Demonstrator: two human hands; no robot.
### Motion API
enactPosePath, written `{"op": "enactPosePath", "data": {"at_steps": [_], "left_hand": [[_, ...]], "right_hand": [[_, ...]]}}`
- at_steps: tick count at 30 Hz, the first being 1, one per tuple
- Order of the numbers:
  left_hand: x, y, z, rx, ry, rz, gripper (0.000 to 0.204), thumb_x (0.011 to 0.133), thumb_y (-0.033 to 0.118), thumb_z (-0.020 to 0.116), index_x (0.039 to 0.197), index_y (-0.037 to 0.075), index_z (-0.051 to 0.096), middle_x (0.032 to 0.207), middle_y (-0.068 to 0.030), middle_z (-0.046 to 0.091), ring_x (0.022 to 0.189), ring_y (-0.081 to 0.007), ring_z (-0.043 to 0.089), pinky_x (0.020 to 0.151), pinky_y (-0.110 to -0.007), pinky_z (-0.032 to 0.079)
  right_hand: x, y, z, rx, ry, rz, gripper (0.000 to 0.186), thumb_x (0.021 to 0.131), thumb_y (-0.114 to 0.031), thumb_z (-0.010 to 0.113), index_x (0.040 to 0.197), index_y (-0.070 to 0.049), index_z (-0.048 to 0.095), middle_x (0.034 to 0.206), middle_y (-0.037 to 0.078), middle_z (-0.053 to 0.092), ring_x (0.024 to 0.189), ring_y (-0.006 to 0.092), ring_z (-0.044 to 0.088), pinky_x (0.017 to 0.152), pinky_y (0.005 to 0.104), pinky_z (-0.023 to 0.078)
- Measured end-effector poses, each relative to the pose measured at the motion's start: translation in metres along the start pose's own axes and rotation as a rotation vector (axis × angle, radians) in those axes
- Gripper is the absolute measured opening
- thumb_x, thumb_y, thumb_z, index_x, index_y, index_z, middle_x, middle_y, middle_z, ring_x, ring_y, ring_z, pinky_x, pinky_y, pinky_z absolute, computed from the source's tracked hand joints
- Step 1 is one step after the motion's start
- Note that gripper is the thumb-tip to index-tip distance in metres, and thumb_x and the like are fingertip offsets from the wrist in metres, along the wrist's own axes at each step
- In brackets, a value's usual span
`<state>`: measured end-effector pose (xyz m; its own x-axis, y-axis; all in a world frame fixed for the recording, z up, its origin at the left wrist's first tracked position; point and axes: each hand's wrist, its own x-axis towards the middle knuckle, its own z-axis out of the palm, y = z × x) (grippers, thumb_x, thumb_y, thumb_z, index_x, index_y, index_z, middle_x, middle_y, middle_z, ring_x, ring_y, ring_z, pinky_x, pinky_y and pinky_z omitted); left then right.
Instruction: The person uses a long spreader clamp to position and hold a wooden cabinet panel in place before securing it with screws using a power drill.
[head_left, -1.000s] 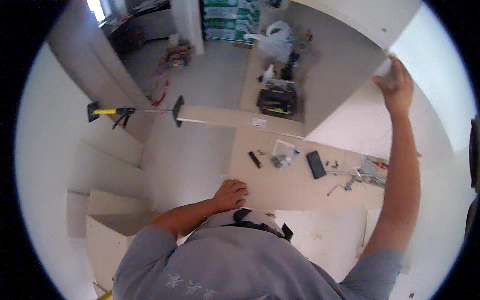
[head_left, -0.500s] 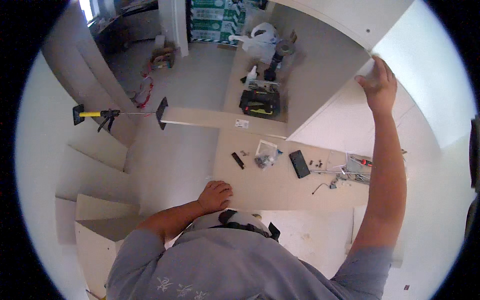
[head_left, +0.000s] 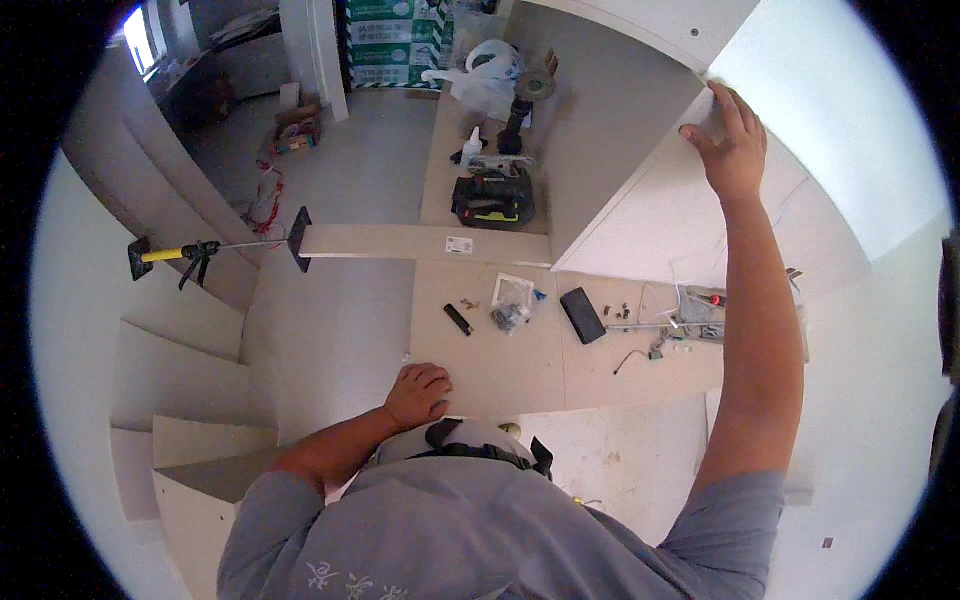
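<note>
Fingers of the right hand (head_left: 730, 140) are wrapping over the top corner of a large white upright cabinet panel (head_left: 660, 215), gripping its edge with the arm stretched upward. Below that hand, on the pale wooden board floor (head_left: 500, 350), a black flat phone (head_left: 581, 315) is lying near a clear plastic bag of small fittings (head_left: 516, 305) and a scatter of screws and metal hardware (head_left: 690, 315). The left hand (head_left: 418, 392) is resting loosely curled, knuckles up, on the floor board just in front of the person's body, holding nothing. Beyond it a small black oblong piece (head_left: 457, 319) is lying apart. Farther off, a black tool case (head_left: 490, 200) is sitting, and left of it a yellow-handled bar clamp (head_left: 215, 250) is gripping a long pale plank (head_left: 420, 243).
</note>
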<state>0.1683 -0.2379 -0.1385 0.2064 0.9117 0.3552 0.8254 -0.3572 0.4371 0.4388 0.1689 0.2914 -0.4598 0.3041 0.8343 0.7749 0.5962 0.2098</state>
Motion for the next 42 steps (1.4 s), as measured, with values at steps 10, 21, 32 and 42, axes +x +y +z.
{"op": "enactPosePath", "data": {"at_steps": [10,21,32,42], "left_hand": [[0.004,-0.001,0.001,0.001,0.023,0.020,0.035,0.077,0.027,0.075,0.108,0.016,0.064,0.120,-0.0053,0.059,0.118,-0.0296,0.055,0.099,-0.049,0.041],[0.002,0.000,0.001,0.008,0.044,0.016,0.030,0.079,0.031,0.071,0.105,0.017,0.065,0.120,-0.0024,0.059,0.118,-0.0270,0.054,0.099,-0.050,0.040],[0.001,-0.001,0.011,0.064,0.026,0.006,0.035,0.077,0.025,0.075,0.109,0.015,0.065,0.124,-0.0053,0.060,0.119,-0.0299,0.054,0.101,-0.049,0.040],[0.006,0.024,0.009,0.186,-0.048,-0.128,0.046,0.079,0.021,0.073,0.122,0.011,0.062,0.134,-0.0103,0.056,0.126,-0.0337,0.050,0.107,-0.049,0.037]], "right_hand": [[0.001,-0.001,-0.001,0.001,-0.033,0.027,0.077,0.075,-0.045,0.082,0.144,-0.027,0.053,0.143,0.005,0.058,0.132,0.0304,0.052,0.114,0.0489,0.037],[0.000,0.003,0.003,0.006,-0.016,-0.014,0.077,0.076,-0.044,0.082,0.145,-0.028,0.051,0.144,0.004,0.057,0.134,0.0294,0.051,0.114,0.0485,0.037],[-0.044,0.008,-0.025,0.158,0.169,0.042,0.075,0.079,-0.029,0.084,0.145,-0.018,0.051,0.141,0.013,0.057,0.130,0.0359,0.052,0.111,0.0475,0.041],[-0.478,-0.026,-0.056,0.484,-0.545,0.478,0.053,0.083,-0.020,0.078,0.132,-0.008,0.061,0.135,0.015,0.058,0.125,0.0374,0.054,0.105,0.0494,0.044]]}}
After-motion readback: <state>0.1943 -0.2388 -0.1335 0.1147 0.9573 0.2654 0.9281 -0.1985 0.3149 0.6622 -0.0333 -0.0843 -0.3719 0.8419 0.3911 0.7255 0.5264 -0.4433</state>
